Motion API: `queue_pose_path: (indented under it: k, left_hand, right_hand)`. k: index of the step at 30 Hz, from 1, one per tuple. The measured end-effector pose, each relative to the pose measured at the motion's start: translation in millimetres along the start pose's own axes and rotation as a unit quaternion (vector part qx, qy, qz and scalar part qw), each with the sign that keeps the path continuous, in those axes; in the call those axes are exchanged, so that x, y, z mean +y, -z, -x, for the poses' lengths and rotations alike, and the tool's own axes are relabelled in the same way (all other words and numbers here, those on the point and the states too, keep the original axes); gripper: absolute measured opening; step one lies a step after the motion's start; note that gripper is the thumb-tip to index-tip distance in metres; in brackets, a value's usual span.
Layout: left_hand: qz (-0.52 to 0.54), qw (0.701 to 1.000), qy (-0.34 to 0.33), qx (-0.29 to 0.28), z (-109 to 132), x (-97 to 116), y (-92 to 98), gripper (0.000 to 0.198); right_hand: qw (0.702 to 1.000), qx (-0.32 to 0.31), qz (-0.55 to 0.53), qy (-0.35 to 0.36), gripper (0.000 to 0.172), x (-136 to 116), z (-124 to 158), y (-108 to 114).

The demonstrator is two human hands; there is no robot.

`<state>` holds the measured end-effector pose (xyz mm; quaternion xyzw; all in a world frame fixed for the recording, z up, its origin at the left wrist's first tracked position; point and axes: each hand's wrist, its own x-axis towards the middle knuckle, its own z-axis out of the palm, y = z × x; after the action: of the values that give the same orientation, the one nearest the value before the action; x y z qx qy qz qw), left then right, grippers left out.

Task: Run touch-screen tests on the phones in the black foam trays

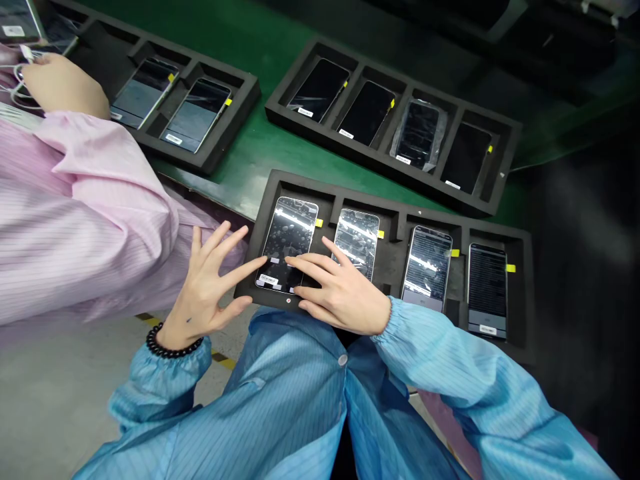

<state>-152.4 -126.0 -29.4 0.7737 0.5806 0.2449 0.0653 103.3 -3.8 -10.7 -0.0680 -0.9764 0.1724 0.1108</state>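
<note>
A black foam tray (pixel 395 223) rests on my lap with several phones in its slots. My left hand (pixel 207 287) is open, fingers spread, its fingertips reaching the lower left corner of the leftmost phone (pixel 289 243). My right hand (pixel 335 290) lies flat and open on the tray's near edge, fingers stretched onto the bottom of that same phone. Beside it sit a second phone (pixel 356 241), a third (pixel 428 273) and a fourth (pixel 487 288), each with a yellow tab. Blue sleeves cover both my arms.
Two more black trays of phones lie on the green table: one at the back middle (pixel 500 143), one at the back left (pixel 240 100). A person in a pink coat (pixel 75 220) sits close on my left, a hand (pixel 63 83) at the far-left tray.
</note>
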Motion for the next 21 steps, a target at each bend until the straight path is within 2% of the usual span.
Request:
queue_pose_path:
  k: [3,6,11,15,18,21]
  left_hand:
    - [-0.013,0.999,0.037,-0.005,-2.4,2.9,3.8,0.061]
    - [-0.035,0.997,0.057,-0.045,-10.9,-0.8,5.2,0.067]
    - [-0.072,0.989,0.027,-0.125,-36.0,-14.6,7.3,0.089]
    - [-0.109,0.98,0.011,-0.169,-54.6,-13.5,10.0,0.107]
    - [-0.111,0.981,0.002,-0.16,-61.3,-6.9,13.0,0.104]
    - [-0.087,0.989,0.024,-0.119,-61.2,-5.2,11.1,0.089]
  right_hand:
    - [1.0,-0.008,-0.003,0.012,0.032,-0.3,-7.5,-3.4]
    - [0.999,-0.024,-0.002,0.024,0.032,-1.5,-15.6,-5.9]
    - [1.0,0.005,0.015,0.01,0.033,0.3,-18.5,-1.3]
    - [0.999,0.024,0.04,-0.023,0.035,3.9,-15.9,1.8]
    - [0.998,0.017,0.05,-0.044,0.036,5.8,-14.4,0.4]
    - [0.997,0.009,0.051,-0.058,0.035,7.9,-12.6,1.2]
